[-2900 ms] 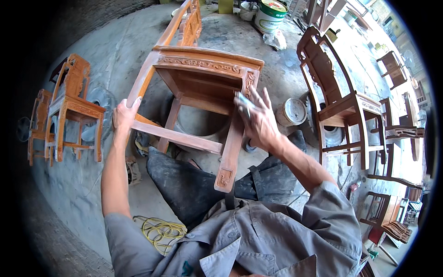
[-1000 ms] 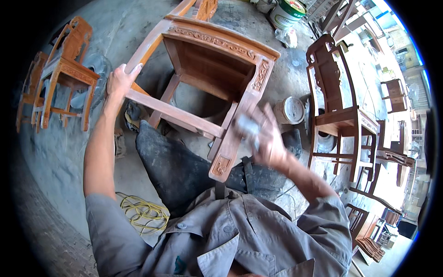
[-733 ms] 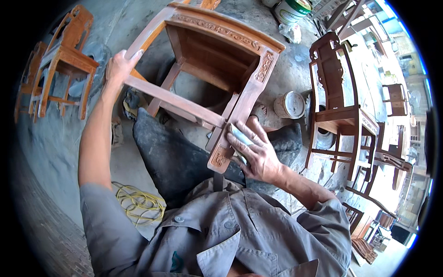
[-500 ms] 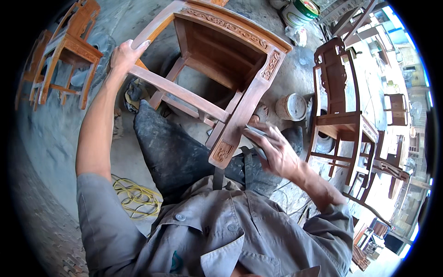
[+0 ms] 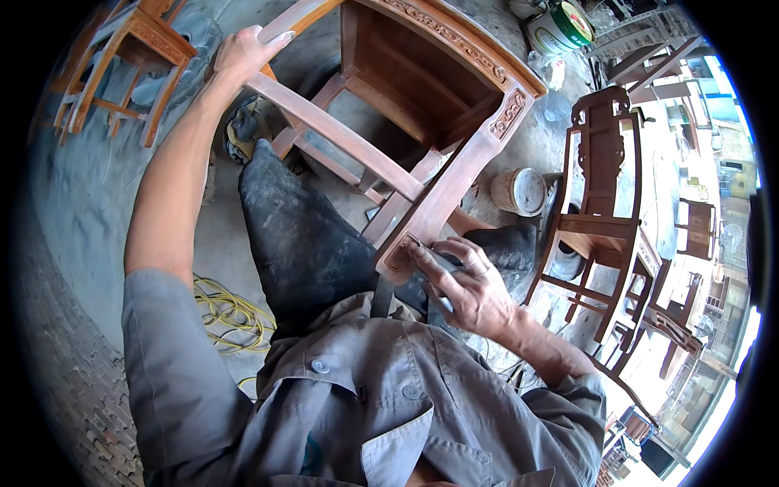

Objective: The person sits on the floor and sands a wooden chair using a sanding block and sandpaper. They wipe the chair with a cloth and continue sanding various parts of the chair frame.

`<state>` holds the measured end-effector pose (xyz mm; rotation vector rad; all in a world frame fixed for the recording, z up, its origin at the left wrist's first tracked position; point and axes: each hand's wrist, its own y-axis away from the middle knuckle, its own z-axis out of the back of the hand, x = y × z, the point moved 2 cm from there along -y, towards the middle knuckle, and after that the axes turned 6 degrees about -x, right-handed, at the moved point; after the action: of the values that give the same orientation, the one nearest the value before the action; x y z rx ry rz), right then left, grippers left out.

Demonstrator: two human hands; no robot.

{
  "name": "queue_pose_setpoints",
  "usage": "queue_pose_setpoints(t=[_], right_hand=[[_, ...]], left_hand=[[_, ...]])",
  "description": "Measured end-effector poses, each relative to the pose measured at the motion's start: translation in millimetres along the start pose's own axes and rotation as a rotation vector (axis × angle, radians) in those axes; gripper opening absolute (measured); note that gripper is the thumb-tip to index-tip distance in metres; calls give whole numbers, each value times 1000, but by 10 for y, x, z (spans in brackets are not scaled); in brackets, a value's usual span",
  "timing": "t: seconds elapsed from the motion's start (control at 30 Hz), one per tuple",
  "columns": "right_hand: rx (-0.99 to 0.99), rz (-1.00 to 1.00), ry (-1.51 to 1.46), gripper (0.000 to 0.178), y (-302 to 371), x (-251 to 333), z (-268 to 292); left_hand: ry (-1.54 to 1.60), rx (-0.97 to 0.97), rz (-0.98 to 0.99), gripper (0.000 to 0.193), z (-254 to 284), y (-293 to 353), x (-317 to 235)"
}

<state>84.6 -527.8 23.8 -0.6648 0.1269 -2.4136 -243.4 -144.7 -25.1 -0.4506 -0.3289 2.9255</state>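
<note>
A reddish-brown wooden chair frame (image 5: 345,140) with carved panels lies tilted across my lap, its surfaces pale with dust. Its far left bar is gripped by my left hand (image 5: 239,58), the fingers wrapped over the wood and the thumb along it. My right hand (image 5: 472,294) closes on a thin grey sheet (image 5: 445,266) that looks like folded sandpaper, partly hidden under the fingers. Those fingertips rest on the carved near end (image 5: 396,261) of a wide, flat piece of the chair, covering part of its carving.
Another chair (image 5: 600,219) stands at the right, beside a whitish bucket (image 5: 519,191). More carved furniture (image 5: 154,45) is at the far left. A coiled yellow cord (image 5: 231,316) lies on the floor by my left side. A green-and-white bucket (image 5: 560,28) stands at the back.
My right hand has moved down and left along the flat piece, from its side edge onto the carved end. The left hand keeps its grip; the whole view has shifted slightly.
</note>
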Motion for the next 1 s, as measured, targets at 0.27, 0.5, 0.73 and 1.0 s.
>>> queue_pose_setpoints(t=[0.27, 0.5, 0.73, 1.0], right_hand=[[-50, -159, -100, 81, 120, 419, 25], [-129, -400, -240, 95, 126, 521, 72], [-215, -409, 48, 76, -59, 504, -188], [-228, -427, 34, 73, 31, 589, -258]], left_hand=[[-36, -8, -28, 74, -75, -38, 69], [4, 49, 1, 77, -29, -47, 42], [-56, -2, -10, 81, -53, -47, 35], [-50, 39, 7, 79, -6, -73, -17]])
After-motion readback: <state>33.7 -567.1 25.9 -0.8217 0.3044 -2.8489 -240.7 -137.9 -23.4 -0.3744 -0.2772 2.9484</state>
